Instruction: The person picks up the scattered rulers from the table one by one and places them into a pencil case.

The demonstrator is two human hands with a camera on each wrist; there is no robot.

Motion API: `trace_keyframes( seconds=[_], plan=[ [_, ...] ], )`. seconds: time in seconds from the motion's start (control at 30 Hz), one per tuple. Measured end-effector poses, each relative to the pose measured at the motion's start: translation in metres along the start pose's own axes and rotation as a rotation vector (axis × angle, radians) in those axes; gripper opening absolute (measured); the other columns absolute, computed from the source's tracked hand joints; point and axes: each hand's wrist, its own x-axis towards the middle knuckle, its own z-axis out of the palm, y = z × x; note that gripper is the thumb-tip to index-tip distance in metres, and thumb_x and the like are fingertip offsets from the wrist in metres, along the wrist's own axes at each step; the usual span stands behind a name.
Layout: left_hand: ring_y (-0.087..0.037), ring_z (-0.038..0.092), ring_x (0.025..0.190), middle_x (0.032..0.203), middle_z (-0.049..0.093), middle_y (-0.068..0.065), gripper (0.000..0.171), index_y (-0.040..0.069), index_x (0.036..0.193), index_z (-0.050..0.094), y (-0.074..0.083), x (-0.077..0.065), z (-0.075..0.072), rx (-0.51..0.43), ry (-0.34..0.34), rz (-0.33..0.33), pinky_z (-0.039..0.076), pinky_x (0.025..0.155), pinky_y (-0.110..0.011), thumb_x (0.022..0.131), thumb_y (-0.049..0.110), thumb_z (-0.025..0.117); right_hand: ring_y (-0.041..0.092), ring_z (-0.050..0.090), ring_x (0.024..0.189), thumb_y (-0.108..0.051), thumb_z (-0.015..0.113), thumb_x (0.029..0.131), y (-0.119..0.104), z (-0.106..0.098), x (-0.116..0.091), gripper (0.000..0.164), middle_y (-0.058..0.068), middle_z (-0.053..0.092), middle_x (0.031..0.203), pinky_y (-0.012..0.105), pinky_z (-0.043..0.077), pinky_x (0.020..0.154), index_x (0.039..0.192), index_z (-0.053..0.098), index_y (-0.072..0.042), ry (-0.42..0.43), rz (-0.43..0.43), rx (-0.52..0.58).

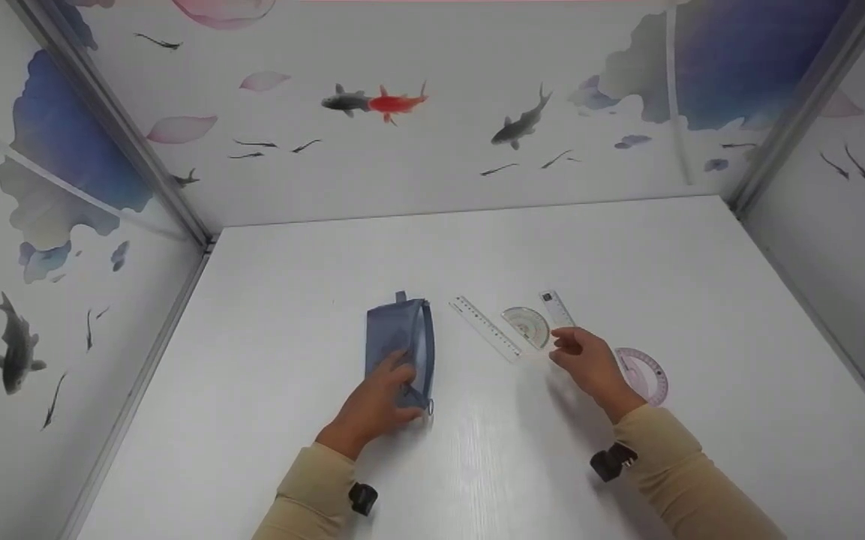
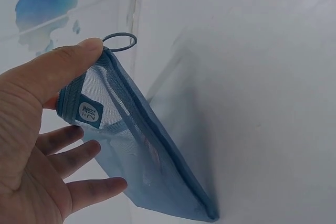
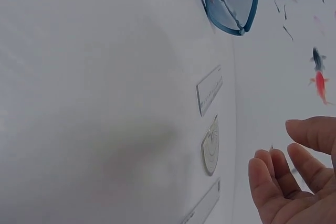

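Note:
My left hand (image 1: 372, 409) grips a blue mesh zip pouch (image 1: 387, 330) by its near end. In the left wrist view, the thumb lies at the corner beside the zip's pull ring (image 2: 134, 40), the index finger is mostly hidden behind, and the other fingers are spread. The pouch's mouth gapes open toward the right. My right hand (image 1: 590, 364) hovers over the table with loosely bent fingers and nothing in them. Nearest to it are a clear short ruler (image 1: 556, 306), partly covered by the hand, and a clear half-round protractor (image 1: 528, 326).
A longer clear ruler (image 1: 486, 328) lies slantwise between the pouch and the half-round protractor. To the right of the right hand is a pinkish protractor (image 1: 657, 375), partly hidden by the wrist. Printed panels (image 1: 432, 172) wall the white table (image 1: 289, 270) at the back and sides.

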Motion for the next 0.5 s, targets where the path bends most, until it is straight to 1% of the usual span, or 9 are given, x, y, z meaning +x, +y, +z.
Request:
trace_keyframes(
  seconds=[0.33,0.5],
  plan=[
    [-0.045,0.04,0.132,0.151,0.033,-0.02,0.038,0.013,0.102,0.055,-0.002,-0.001,0.0,0.005,0.02,0.011,0.045,0.096,-0.053,0.077,0.023,0.082,0.04,0.053,0.117,-0.003,0.06,0.092,0.007,-0.016,-0.006,0.04,0.027,0.056,0.123,0.049,0.044,0.097,0.13,0.051,0.006,0.012,-0.068,-0.085],
    [-0.046,0.041,0.131,0.15,0.035,-0.022,0.037,0.012,0.1,0.054,-0.004,-0.002,0.001,0.01,0.033,0.028,0.046,0.095,-0.053,0.077,0.023,0.082,0.039,0.051,0.119,-0.006,0.061,0.093,0.012,-0.021,-0.008,0.044,0.025,0.055,0.127,0.051,0.041,0.099,0.133,0.048,0.004,0.013,-0.066,-0.15]
  ],
)
